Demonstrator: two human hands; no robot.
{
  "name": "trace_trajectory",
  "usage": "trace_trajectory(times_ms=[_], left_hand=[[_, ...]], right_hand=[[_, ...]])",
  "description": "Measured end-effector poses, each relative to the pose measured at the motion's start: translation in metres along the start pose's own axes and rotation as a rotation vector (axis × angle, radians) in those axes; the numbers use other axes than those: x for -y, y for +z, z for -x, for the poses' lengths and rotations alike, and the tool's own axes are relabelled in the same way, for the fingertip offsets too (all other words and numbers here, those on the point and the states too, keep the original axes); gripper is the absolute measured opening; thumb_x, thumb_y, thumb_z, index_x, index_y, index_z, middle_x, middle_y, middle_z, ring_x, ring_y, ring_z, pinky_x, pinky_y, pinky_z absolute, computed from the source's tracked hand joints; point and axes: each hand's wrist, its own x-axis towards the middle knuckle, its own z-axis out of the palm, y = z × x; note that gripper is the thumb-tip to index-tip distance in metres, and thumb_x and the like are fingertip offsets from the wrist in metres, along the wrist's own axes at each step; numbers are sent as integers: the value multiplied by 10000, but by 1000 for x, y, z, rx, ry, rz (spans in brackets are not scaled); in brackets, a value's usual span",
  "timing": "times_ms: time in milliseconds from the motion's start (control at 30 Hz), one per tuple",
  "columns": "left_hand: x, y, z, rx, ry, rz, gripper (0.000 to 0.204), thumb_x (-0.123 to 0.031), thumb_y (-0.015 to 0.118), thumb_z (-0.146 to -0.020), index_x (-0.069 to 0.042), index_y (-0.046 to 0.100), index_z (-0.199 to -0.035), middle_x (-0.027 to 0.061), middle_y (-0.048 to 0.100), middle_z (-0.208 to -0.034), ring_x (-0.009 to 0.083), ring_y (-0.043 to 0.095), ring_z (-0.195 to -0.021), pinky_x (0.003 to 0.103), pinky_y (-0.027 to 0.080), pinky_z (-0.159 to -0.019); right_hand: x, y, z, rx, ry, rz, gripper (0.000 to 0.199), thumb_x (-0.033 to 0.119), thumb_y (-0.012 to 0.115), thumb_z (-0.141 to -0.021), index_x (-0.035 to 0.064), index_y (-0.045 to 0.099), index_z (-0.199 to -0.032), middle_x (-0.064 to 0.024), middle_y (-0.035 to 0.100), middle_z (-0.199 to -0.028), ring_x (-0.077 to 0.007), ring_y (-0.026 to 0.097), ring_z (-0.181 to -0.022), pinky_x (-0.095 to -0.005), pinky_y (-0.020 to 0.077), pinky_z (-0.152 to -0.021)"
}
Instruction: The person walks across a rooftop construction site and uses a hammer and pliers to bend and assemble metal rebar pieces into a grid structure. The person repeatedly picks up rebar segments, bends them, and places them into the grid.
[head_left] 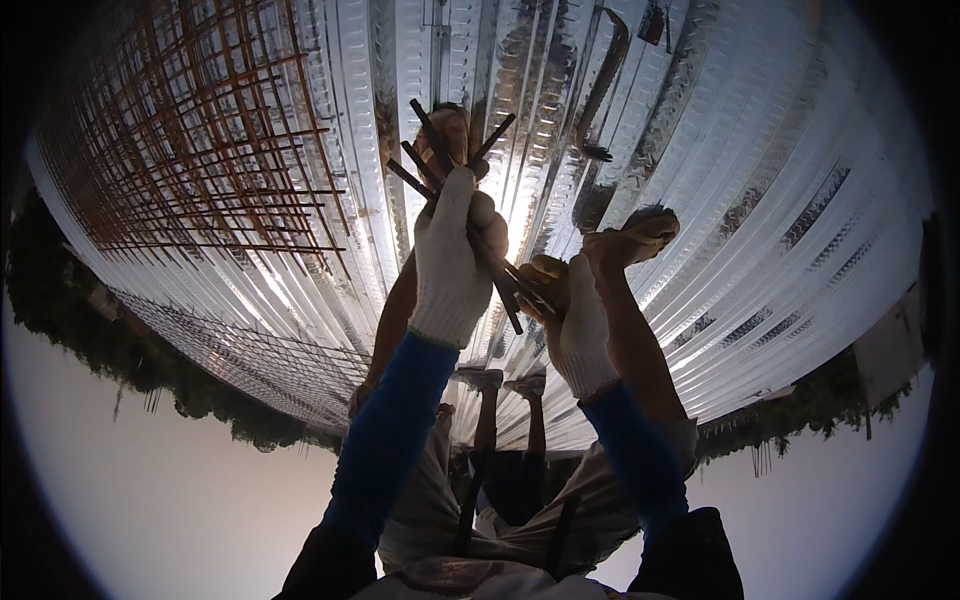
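Observation:
My left hand (452,255), in a white glove, is closed around a bundle of short dark steel rods (430,140). Their upper ends fan out past my fingers, and the lower ends stick out below the hand. Close by on the right, my right hand (578,325), also gloved, has its fingers closed on several thin rod ends (533,292). Whether these belong to the same bundle I cannot tell. Both hands are held above the ribbed metal decking (700,250).
Rusty rebar mesh (200,130) covers the decking on the left. A dark bent strip (603,85) lies on the ribs. My foot (635,238) is beside my right hand. Another person's legs (487,420) show between my knees. Trees (140,350) line the edge.

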Motion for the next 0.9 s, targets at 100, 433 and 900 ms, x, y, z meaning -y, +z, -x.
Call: trace_trajectory(times_ms=[100, 433, 900], left_hand=[[-7, 1, 2, -20, -136, 124, 248, -256, 549, -1080, -50, 609, -1204, -56, 402, -690, 89, 424, -566, 254, 359, -527], [3, 10, 11, 183, 136, -373, 384, -157, 568, -1053, 22, 543, -1392, -23, 453, -701, 104, 474, -534, 267, 403, -480], [2, 6, 20, 410, -153, -399, 312, -113, 582, -1027, 45, 584, -1296, -11, 501, -646, 58, 403, -466, 233, 316, -432]], right_hand=[[-4, -1, 0, 71, 32, -83, 496, 481, 551, -1057, 8, 673, -1146, -155, 727, -1062, -229, 719, -902, -357, 600, -774], [-6, 16, 0, 263, -19, 162, 473, 445, 537, -1077, -4, 664, -1147, -89, 721, -982, -145, 693, -726, -282, 566, -618], [85, 28, -58, -114, -980, 1098, 445, 232, 749, -907, 67, 653, -1309, -129, 632, -1344, -265, 628, -1227, -387, 520, -1021]])
